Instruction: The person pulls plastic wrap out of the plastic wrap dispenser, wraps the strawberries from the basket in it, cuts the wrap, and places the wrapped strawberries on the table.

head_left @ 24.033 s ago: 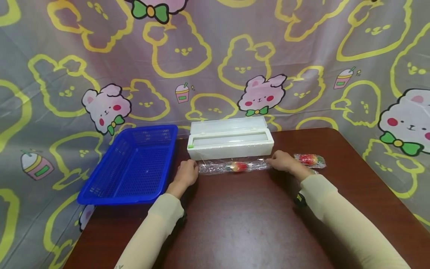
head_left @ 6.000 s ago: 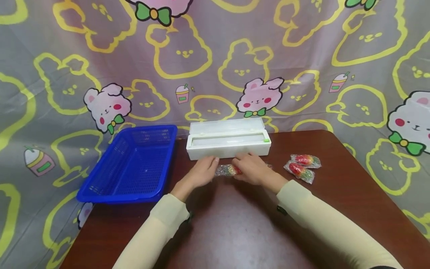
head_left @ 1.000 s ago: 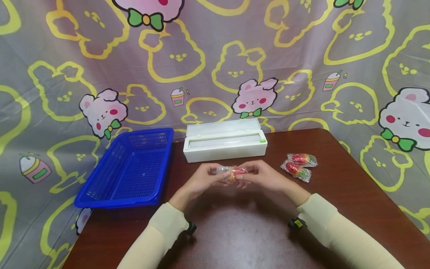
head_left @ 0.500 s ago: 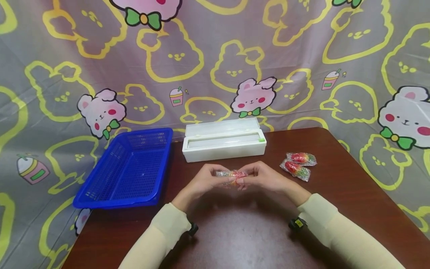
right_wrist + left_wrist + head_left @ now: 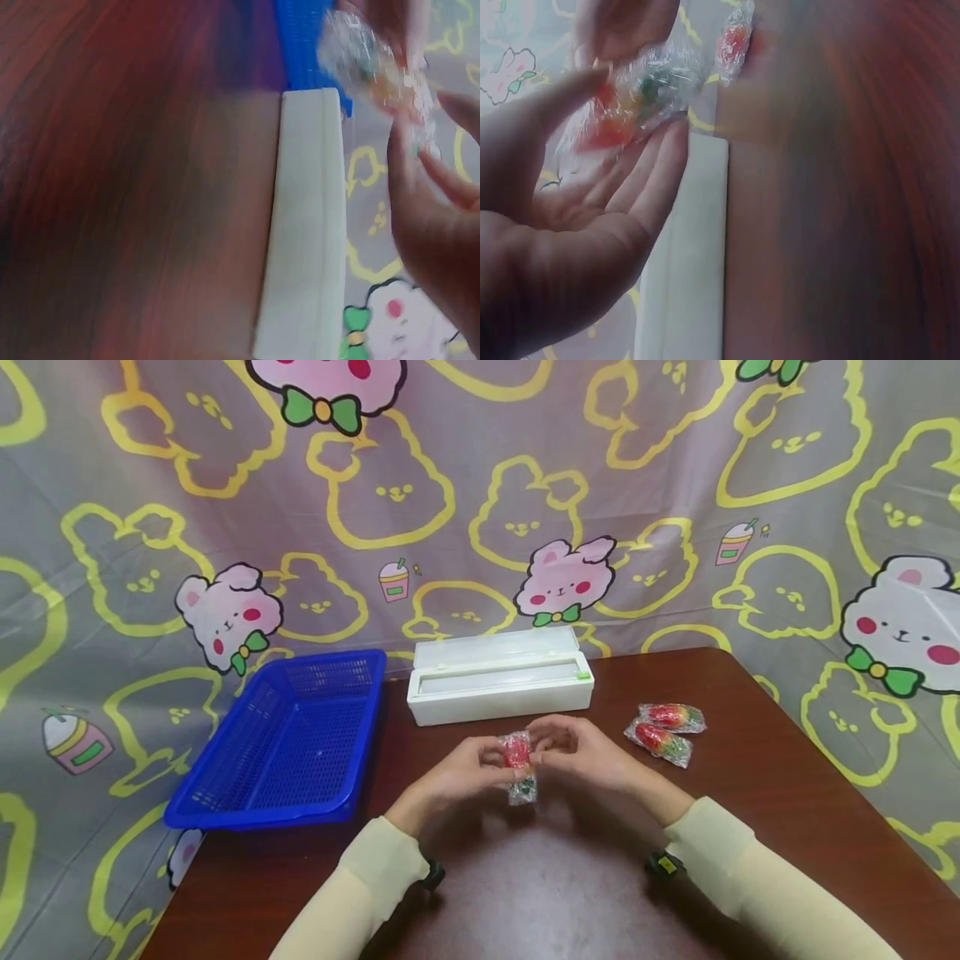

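Observation:
Above the table, both hands hold a small red, yellow and green piece wrapped in crinkled clear film (image 5: 522,788). My left hand (image 5: 471,768) pinches it from the left, the thumb across its front. From the other side my right hand (image 5: 588,758) grips it between thumb and fingers. The piece stands upright, red end up and green end down; fingers hide part of its middle. In the left wrist view the wrapped piece (image 5: 656,86) lies against the fingers. The right wrist view shows the wrapped piece (image 5: 367,64) blurred.
Behind the hands stands a white cling-film dispenser (image 5: 502,700), lid raised, with a green slider (image 5: 582,676) at its right end. A blue mesh basket (image 5: 258,817) stands left. Two similar wrapped pieces, one farther back (image 5: 672,717) and one nearer (image 5: 660,743), lie right on the brown table (image 5: 817,793).
Earlier the film was stretched along the table, then folded in around the piece. Since half a second ago, the wrapped piece has turned from lying crosswise to upright between the hands.

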A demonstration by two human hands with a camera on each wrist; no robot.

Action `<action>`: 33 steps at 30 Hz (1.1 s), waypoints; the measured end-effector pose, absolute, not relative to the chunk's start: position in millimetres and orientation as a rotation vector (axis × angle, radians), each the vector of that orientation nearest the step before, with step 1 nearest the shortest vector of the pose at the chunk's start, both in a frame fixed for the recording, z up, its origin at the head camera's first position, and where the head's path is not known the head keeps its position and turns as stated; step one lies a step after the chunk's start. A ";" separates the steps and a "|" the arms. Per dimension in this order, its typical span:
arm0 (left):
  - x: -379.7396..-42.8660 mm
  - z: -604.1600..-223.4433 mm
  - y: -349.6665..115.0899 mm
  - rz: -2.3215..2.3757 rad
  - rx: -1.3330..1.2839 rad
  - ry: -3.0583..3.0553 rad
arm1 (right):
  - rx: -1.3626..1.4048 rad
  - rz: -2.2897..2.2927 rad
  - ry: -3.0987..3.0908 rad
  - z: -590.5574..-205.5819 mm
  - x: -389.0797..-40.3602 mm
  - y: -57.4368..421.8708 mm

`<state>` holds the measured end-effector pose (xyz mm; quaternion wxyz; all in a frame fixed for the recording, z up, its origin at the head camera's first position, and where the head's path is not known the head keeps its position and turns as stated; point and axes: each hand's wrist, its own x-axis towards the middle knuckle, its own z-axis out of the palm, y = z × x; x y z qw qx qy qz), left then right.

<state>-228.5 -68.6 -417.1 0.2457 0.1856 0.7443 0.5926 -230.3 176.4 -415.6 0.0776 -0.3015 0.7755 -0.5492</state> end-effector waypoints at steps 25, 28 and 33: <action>-220.9 -417.6 -77.1 1.684 0.431 2.190 | -0.755 -0.629 3.190 -443.5 -222.9 276.3; -220.9 -420.6 -83.7 1.657 0.433 2.219 | -0.714 -0.575 3.174 -452.4 -223.1 294.8; -219.7 -426.0 -91.3 1.627 0.424 2.236 | -0.662 -0.536 3.179 -457.7 -221.5 311.7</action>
